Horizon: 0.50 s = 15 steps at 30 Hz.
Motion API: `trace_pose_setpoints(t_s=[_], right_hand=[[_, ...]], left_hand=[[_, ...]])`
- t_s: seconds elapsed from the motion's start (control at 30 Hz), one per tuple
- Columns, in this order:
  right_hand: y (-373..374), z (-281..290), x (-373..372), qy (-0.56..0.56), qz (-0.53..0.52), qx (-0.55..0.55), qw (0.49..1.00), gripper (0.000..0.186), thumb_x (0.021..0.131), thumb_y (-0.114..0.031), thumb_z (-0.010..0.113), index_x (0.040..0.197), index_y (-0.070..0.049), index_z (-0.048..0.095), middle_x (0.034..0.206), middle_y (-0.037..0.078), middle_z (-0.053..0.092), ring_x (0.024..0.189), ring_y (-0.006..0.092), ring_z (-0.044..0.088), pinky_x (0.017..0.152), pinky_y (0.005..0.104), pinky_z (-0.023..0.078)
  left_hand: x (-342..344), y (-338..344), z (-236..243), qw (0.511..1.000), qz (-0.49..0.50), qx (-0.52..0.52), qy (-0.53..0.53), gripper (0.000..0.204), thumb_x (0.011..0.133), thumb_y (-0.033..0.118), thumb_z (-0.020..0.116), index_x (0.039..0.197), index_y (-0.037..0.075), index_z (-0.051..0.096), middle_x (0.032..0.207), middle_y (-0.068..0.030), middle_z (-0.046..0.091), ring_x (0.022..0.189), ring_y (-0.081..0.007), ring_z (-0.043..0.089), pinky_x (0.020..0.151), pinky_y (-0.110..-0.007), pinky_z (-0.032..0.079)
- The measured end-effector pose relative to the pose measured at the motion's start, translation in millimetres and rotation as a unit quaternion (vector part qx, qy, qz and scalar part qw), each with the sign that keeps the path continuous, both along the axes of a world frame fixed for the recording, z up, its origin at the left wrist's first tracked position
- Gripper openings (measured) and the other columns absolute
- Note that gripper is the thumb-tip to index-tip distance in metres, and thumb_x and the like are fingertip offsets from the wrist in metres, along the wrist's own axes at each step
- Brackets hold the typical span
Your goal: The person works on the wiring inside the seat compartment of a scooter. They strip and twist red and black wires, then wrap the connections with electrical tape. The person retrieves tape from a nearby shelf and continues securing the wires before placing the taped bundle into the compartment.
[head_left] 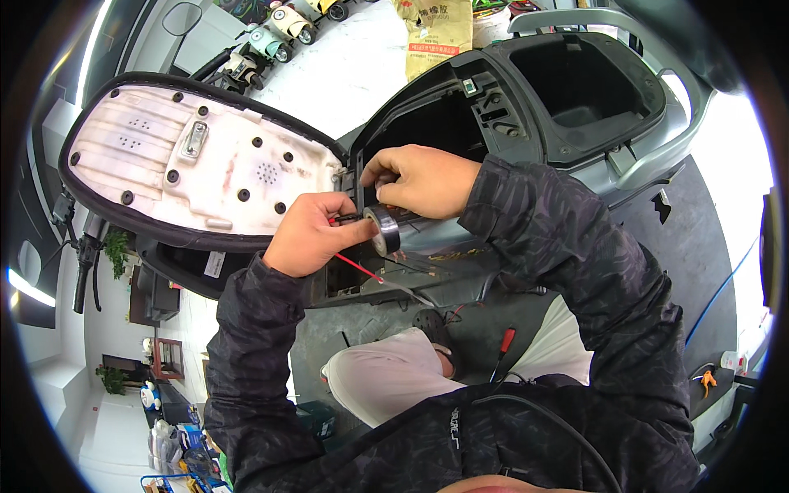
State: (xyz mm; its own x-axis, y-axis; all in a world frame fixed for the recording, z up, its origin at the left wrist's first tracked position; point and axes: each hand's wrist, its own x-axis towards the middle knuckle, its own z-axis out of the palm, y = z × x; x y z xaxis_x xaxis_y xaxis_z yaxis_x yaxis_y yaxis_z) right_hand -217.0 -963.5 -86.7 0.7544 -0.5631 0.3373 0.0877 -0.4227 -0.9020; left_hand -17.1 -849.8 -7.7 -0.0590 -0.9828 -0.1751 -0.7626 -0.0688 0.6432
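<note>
My left hand (311,236) is closed, its thumb and fingers pinched around thin black and red wires at the edge of the scooter's open seat compartment (444,123). A roll of black tape (386,230) with a pale core rests against the thumb tip. From under this hand a thin red strand (359,268) slants down to a grey, pointed end; its kind is unclear. Just right of it, my right hand (431,181) has its fingers curled above the tape roll. What those fingertips grip is hidden. The raised seat (230,156) shows its pale, stained underside at left.
Behind the compartment, the scooter has an open rear box (575,78) and a silver grab rail (682,123). A red-handled screwdriver (505,341) lies on the dark mat between my legs. An orange tool (707,380) lies at right near a blue cable (723,287). Small scooters stand far back.
</note>
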Motion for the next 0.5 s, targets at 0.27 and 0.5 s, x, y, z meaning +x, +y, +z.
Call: trace_pose_setpoints(t_s=[0.27,0.5], right_hand=[[-1,5,-5,0.058,0.107,-0.062,0.991,0.044,0.097,-0.032,0.069,0.124,0.003,0.075,0.103,0.017,0.08,0.085,0.0238,0.076,0.082,0.0351,0.058],[-4,7,-1,0.043,0.094,0.112,0.988,0.038,0.106,-0.025,0.067,0.13,0.004,0.072,0.093,0.005,0.074,0.078,0.01,0.064,0.074,0.0268,0.055]], left_hand=[[-8,6,1,0.989,-0.03,-0.089,-0.118,0.021,0.085,0.011,0.082,0.079,-0.001,0.066,0.065,0.0022,0.056,0.064,-0.0032,0.045,0.055,-0.026,0.039],[-8,3,-12,0.937,-0.082,-0.244,-0.236,0.015,0.087,0.009,0.077,0.087,-0.001,0.067,0.065,-0.009,0.061,0.056,-0.0126,0.054,0.056,-0.03,0.046]])
